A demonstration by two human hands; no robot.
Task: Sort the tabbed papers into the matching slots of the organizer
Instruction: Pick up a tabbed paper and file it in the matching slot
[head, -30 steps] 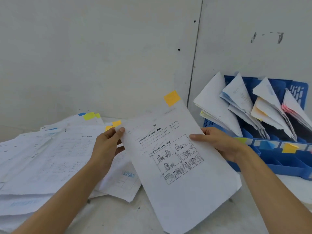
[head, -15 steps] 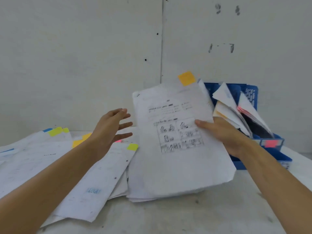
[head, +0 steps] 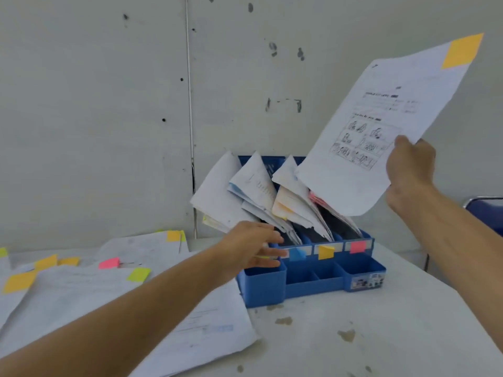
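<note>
While the right hand (head: 411, 170) pinches the paper (head: 381, 131), long axis tilted, orange tab (head: 461, 51) up-right, the left hand (head: 250, 247) holds straight fingers (head: 268, 251) at the organizer (head: 313, 278).

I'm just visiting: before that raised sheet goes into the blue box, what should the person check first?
1. Grip on the sheet: ok, the right hand pinches its edge.
2. Tab colour readable: ok, orange tab at the top corner.
3. Matching slot found: ok, the orange label sits between the blue label and the pink label on the organizer.
4. Sheet lined up over that slot: not ok, it hangs nearer the pink end.
5. Slot's papers parted: cannot tell; the left hand reaches toward the front, fingers straight.
</note>
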